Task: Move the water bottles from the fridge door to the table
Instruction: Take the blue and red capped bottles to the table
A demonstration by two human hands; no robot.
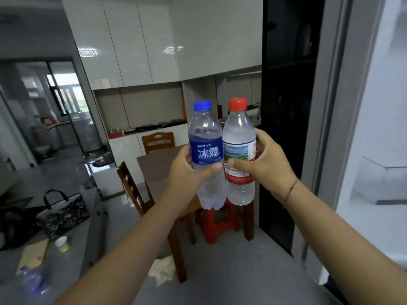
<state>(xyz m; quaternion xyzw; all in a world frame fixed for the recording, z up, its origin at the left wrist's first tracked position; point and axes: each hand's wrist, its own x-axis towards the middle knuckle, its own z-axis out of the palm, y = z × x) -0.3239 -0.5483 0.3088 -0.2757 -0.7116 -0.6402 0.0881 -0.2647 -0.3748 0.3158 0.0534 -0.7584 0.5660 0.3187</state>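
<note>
Left hand [187,170]: we see it wrapped round the blue-capped bottle [206,133], upright in mid-air.
Right hand [264,164]: grips the red-capped bottle [239,130], touching the blue one.
Counter [152,170]: beyond, largely hidden by our hands.
Fridge [378,128]: right edge, blurred, cut off.

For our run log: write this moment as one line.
left hand holds blue-capped bottle | right hand holds red-capped bottle | table ahead

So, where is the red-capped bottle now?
In the head view, the red-capped bottle is near the centre, held upright by the right hand, close beside the blue-capped bottle in the left hand.
</note>
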